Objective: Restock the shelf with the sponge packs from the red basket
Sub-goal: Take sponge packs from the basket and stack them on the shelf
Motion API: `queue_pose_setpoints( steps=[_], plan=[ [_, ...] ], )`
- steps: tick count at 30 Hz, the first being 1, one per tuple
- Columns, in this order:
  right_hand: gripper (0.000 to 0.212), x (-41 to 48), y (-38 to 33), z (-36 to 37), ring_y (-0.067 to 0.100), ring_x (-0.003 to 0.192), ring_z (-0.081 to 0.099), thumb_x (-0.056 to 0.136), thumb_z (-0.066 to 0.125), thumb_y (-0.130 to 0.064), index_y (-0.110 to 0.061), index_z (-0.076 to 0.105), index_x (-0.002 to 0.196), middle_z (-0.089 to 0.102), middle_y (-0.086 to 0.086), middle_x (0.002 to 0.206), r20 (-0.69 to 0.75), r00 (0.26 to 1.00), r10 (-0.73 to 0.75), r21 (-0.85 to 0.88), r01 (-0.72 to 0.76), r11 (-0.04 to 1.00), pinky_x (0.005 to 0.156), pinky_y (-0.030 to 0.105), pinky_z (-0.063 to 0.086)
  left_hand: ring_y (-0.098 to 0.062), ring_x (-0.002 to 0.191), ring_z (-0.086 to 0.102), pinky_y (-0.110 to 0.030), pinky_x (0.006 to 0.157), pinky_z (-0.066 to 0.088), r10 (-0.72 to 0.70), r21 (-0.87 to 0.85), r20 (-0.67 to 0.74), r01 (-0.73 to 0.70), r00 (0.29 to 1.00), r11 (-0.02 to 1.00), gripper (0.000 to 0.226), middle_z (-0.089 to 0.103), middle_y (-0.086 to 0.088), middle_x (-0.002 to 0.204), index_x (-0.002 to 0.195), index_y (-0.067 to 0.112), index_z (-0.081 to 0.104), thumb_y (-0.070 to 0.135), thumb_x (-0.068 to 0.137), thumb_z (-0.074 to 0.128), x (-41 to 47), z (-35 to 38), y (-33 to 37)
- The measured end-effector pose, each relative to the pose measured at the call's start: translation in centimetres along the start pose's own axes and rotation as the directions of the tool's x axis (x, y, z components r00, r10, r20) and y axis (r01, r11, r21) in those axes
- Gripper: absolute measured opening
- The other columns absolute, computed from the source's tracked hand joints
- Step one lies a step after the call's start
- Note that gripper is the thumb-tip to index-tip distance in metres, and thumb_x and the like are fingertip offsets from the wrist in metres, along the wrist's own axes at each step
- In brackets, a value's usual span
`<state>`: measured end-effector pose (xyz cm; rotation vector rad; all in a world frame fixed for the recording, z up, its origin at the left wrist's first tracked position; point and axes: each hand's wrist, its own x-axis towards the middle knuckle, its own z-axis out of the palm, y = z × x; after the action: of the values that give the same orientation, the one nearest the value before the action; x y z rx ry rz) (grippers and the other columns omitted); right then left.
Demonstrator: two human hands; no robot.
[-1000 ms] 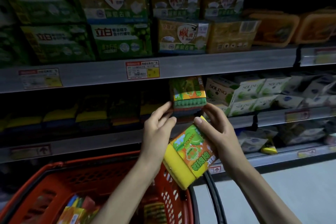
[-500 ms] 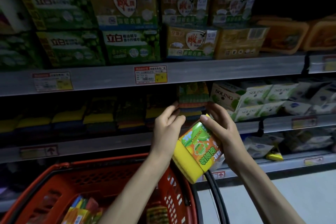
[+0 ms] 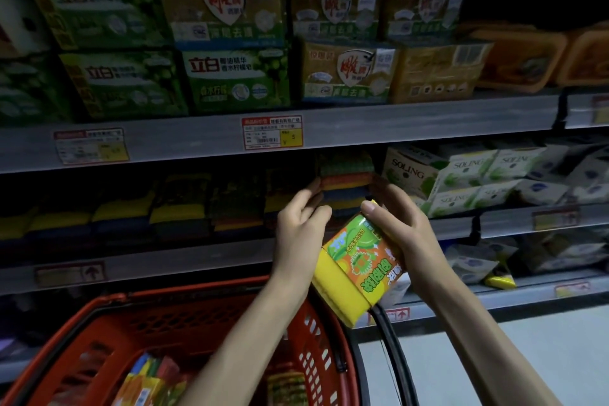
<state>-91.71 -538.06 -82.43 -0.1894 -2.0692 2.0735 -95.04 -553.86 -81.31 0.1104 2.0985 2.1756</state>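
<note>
Sponge pack (image 3: pixel 357 269), yellow with a green-and-orange label, is held tilted in front of the middle shelf (image 3: pixel 164 262), above the rim of the red basket (image 3: pixel 214 323). It is gripped by the right hand (image 3: pixel 408 231), whose fingers (image 3: pixel 379 211) are curled over its upper end. The left hand (image 3: pixel 298 227) is raised just beside the pack's left edge. Its fingers (image 3: pixel 311 193) are loosely extended toward a stack (image 3: pixel 346 175) of sponge packs standing on the shelf; whether the stack is touched cannot be told in the dim light. More stacks (image 3: pixel 184 208) are lined up to the left on the same shelf. Further packs (image 3: pixel 148 382) are seen lying in the basket, and a black handle (image 3: pixel 392 351) hangs at its right side. White Soling packs (image 3: pixel 461 175) are shelved to the right. Soap boxes (image 3: pixel 230 43) are stacked on the shelf above, with a price tag (image 3: pixel 272 133) fixed to its edge.
</note>
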Motion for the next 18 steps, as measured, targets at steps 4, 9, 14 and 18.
queue_pose_setpoints(
  steps=[4, 9, 14, 18],
  plan=[
    [0.046, -0.1, -0.2, 0.0, -0.02, 0.099, 0.064, 0.072, 0.074, -0.044, -0.048, 0.053, 0.113, 0.058, -0.03, 0.117, 0.001, 1.0, 0.008, -0.014, -0.008, 1.0, 0.076, 0.011, 0.054, 0.003, 0.085, 0.072, -0.015, 0.073, 0.056, -0.002, 0.013, -0.013, 0.002, 1.0, 1.0, 0.029, 0.078, 0.014, 0.089, 0.108, 0.031, 0.069, 0.006, 0.101, 0.056, 0.1, 0.1, 0.3],
    [0.066, -0.2, -0.4, 0.1, -0.011, 0.108, 0.066, 0.068, 0.079, -0.05, -0.043, 0.055, 0.129, 0.061, -0.02, 0.131, -0.011, 1.0, -0.004, 0.018, 0.004, 1.0, 0.089, 0.022, 0.054, 0.004, 0.088, 0.067, -0.016, 0.078, 0.051, -0.021, -0.006, -0.065, 0.02, 0.998, 1.0, 0.026, 0.076, 0.013, 0.099, 0.116, 0.03, 0.065, 0.01, 0.101, 0.059, 0.0, 0.1, 1.0],
    [0.097, -1.0, -0.5, -0.2, -0.002, 0.126, 0.058, 0.061, 0.078, -0.063, -0.035, 0.049, 0.149, 0.055, -0.016, 0.148, -0.028, 0.999, -0.026, -0.045, 0.024, 0.999, 0.105, 0.034, 0.052, 0.005, 0.076, 0.067, -0.016, 0.075, 0.052, 0.0, 0.034, -0.068, 0.002, 0.998, 0.999, 0.031, 0.071, 0.019, 0.074, 0.13, 0.027, 0.059, 0.013, 0.102, 0.058, -0.7, -0.6, 0.8],
    [0.081, -1.8, -0.3, -0.4, 0.007, 0.125, 0.062, 0.067, 0.077, -0.062, -0.038, 0.057, 0.141, 0.059, -0.017, 0.143, -0.047, 0.998, -0.052, -0.073, 0.048, 0.996, 0.103, 0.04, 0.054, 0.002, 0.104, 0.069, -0.021, 0.088, 0.057, -0.014, 0.02, -0.073, 0.015, 0.997, 1.0, 0.03, 0.072, 0.014, 0.113, 0.127, 0.027, 0.067, 0.012, 0.101, 0.059, -1.6, -1.5, 0.3]
  ],
)
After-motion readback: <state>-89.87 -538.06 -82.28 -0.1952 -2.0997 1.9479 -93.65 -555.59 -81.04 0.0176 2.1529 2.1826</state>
